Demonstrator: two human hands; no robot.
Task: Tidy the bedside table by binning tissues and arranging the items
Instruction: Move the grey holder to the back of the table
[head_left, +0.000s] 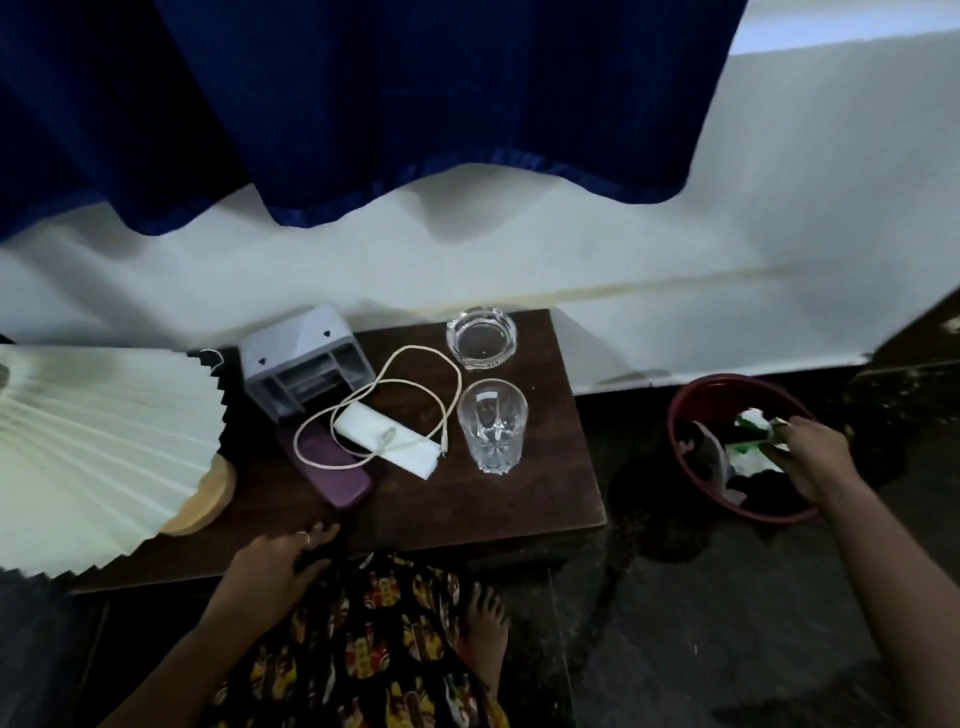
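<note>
The dark brown bedside table (498, 499) holds a folded white tissue (410, 452) under a looped cream cable (415, 358). A purple phone (337, 478) lies left of the tissue, and a clear drinking glass (491, 426) stands to its right. A red bin (691, 467) sits on the floor right of the table. My right hand (815, 457) reaches over the bin, its fingertips pinched on a crumpled white-and-green tissue (753, 418) inside the rim. My left hand (280, 558) rests flat on the table's front edge, holding nothing.
A glass ashtray (480, 338) stands at the table's back right and a small grey organiser (306, 364) at the back left. A pleated cream lampshade (98, 447) on a wooden base (208, 499) covers the left side. A blue curtain (363, 104) hangs behind. My bare foot (485, 629) is below the table.
</note>
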